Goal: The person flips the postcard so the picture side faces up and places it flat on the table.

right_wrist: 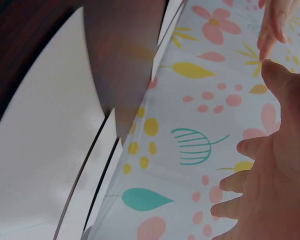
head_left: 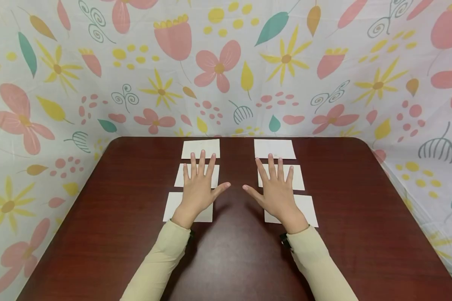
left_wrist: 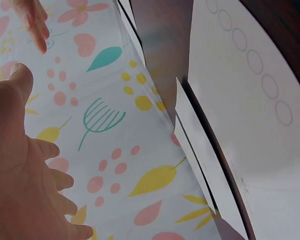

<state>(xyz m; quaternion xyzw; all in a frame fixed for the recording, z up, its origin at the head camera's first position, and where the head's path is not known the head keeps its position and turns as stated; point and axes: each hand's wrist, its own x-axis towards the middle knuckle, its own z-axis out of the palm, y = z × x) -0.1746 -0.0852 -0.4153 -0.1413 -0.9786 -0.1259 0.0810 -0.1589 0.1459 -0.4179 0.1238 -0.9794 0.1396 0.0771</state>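
Both bare hands are spread palm down above white cards, with fingers straight and holding nothing. My left hand (head_left: 199,190) covers part of the left column's near card (head_left: 207,215) and middle card (head_left: 215,175); its fingertips reach toward the far card (head_left: 201,146). Over the right column, my right hand (head_left: 278,194) partly hides the near card (head_left: 306,207) and middle card (head_left: 297,179), below the far card (head_left: 274,147). In the left wrist view, a row of faint circles marks the nearest card (left_wrist: 270,160). The right wrist view shows a gap between the right hand (right_wrist: 270,175) and the cards.
The cards lie on a dark reddish-brown table (head_left: 361,234) with rounded far corners. A white cloth (head_left: 226,108) printed with flowers and leaves hangs behind it and along both sides. Dark bands are partly visible at both sleeve cuffs.
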